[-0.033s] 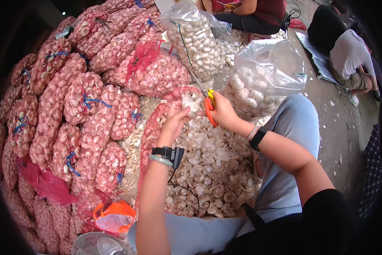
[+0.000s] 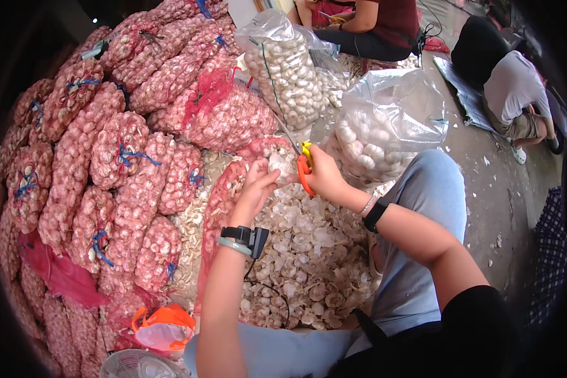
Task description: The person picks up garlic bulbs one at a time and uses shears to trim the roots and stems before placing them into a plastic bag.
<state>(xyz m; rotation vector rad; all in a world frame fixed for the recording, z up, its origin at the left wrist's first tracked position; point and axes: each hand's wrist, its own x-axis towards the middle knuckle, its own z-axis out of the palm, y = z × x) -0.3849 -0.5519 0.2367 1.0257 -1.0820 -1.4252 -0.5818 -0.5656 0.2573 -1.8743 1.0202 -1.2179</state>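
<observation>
My left hand (image 2: 258, 185) is closed around a white garlic bulb (image 2: 283, 165), holding it by the fingertips above a heap of garlic and papery skins (image 2: 315, 252). Beside it, my right hand (image 2: 326, 174) grips a pair of scissors (image 2: 304, 176) with orange and yellow handles. Their blades point up and away to the left, past the top of the bulb. My right fingertips are close to the bulb; whether they touch it I cannot tell. Just beyond my right hand stands a clear plastic bag (image 2: 416, 104) of white garlic bulbs.
Pink mesh sacks of garlic (image 2: 75, 170) are piled along the left. A second clear bag of garlic (image 2: 286, 79) stands at the back. Two people (image 2: 375, 28) sit or crouch farther off. An orange-and-white bag (image 2: 165, 329) and a fan (image 2: 135, 365) lie near my left leg.
The whole view has shifted slightly, so most things sit a little lower and farther left. Both hands keep their hold on the bulb and the scissors.
</observation>
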